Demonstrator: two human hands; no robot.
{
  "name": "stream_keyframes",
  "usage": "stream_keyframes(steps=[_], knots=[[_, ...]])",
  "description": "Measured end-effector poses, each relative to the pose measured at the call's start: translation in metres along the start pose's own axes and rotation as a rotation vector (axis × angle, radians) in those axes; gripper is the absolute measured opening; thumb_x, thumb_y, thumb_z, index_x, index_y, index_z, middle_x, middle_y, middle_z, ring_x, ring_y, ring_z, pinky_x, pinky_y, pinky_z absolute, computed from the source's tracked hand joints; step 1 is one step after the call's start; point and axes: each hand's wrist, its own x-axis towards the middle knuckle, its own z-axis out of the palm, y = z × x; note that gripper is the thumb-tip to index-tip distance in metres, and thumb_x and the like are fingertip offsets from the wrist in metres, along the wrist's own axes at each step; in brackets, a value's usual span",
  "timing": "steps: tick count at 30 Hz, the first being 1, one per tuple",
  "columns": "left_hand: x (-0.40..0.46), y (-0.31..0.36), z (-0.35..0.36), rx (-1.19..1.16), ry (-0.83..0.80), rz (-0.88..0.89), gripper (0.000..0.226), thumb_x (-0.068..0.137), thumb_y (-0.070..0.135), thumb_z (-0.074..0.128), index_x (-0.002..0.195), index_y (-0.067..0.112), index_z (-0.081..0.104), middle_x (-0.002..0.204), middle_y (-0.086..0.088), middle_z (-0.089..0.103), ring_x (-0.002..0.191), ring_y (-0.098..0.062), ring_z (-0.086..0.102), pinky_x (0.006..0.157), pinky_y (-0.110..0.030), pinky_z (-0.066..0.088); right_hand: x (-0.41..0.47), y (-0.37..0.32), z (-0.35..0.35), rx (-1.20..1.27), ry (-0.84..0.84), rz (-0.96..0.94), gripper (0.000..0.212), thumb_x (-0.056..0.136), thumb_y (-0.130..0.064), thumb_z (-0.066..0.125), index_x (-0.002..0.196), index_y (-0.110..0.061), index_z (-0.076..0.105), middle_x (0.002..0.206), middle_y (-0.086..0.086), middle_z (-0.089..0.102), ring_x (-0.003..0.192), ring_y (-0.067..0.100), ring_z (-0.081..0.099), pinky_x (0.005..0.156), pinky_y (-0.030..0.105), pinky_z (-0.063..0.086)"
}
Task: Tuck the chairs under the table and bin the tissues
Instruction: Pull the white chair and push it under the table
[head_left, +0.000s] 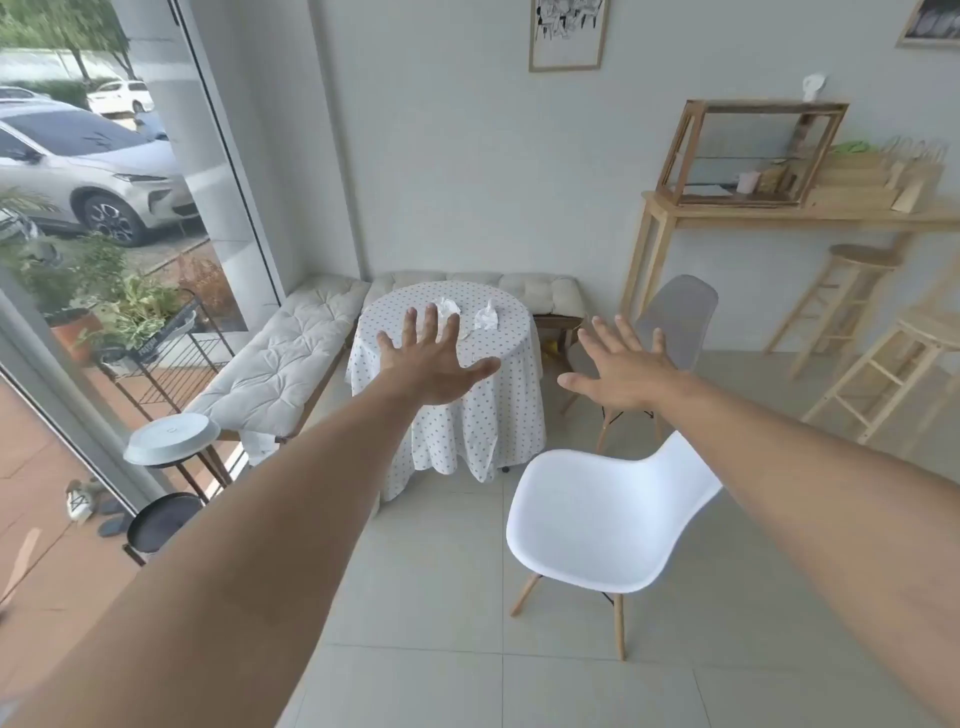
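A small round table (511, 415) under a dotted white cloth stands in the corner. Two crumpled tissues lie on its top: one tissue (448, 307) partly behind my left fingers, the other tissue (486, 317) to its right. A white chair (602, 525) with wooden legs stands pulled out on the tiles, right of the table and nearer to me. A grey chair (675, 317) stands further back, partly behind my right hand. My left hand (434, 364) and my right hand (621, 369) are stretched forward in the air, fingers spread, holding nothing.
A cushioned bench (280, 358) runs along the window and wall behind the table. Left, by the glass door, stand a white lidded bin (171, 439) and a black round stand (161, 519). On the right are a wooden counter (800, 213) and two wooden stools (852, 291).
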Motion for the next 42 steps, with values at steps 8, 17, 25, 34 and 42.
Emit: stream_keyframes(steps=[8,17,25,34,42], knots=[[0.006,0.052,0.064,0.027,-0.042,0.006,0.112,0.079,0.098,0.015,0.164,0.030,-0.012,0.171,-0.003,-0.025,0.157,-0.030,-0.023,0.122,-0.073,-0.002,0.001,0.069,0.045,-0.085,-0.033,-0.021,0.098,0.086,-0.089,0.021,0.162,-0.032,-0.005,0.169,-0.007,-0.023,0.152,0.022,-0.029,0.118,0.070,-0.012],[0.024,0.147,0.151,-0.019,-0.054,-0.124,0.114,0.076,0.099,0.010,0.163,0.029,-0.014,0.171,-0.003,-0.026,0.158,-0.030,-0.022,0.121,-0.073,0.000,0.023,0.182,0.082,-0.159,-0.089,-0.135,0.099,0.084,-0.090,0.015,0.162,-0.032,-0.006,0.168,-0.006,-0.025,0.152,0.022,-0.031,0.119,0.068,-0.011],[0.040,0.210,0.202,-0.041,-0.111,-0.183,0.112,0.077,0.099,0.008,0.163,0.030,-0.013,0.171,-0.003,-0.024,0.158,-0.030,-0.022,0.121,-0.073,-0.003,0.044,0.247,0.107,-0.150,-0.138,-0.183,0.098,0.085,-0.089,0.015,0.162,-0.032,-0.004,0.169,-0.004,-0.023,0.153,0.023,-0.028,0.120,0.067,-0.010],[0.088,0.234,0.246,-0.015,-0.159,-0.219,0.112,0.077,0.098,0.005,0.164,0.029,-0.012,0.173,-0.005,-0.020,0.159,-0.032,-0.018,0.120,-0.073,0.000,0.091,0.285,0.131,-0.183,-0.187,-0.215,0.097,0.087,-0.088,0.011,0.162,-0.031,-0.006,0.170,-0.003,-0.020,0.154,0.022,-0.027,0.121,0.066,-0.008],[0.133,0.243,0.262,-0.019,-0.190,-0.257,0.112,0.077,0.098,0.004,0.163,0.029,-0.013,0.172,-0.005,-0.021,0.159,-0.032,-0.019,0.120,-0.073,-0.001,0.131,0.314,0.154,-0.203,-0.242,-0.250,0.091,0.091,-0.084,0.015,0.163,-0.030,-0.003,0.170,-0.003,-0.021,0.154,0.022,-0.025,0.121,0.065,-0.008]])
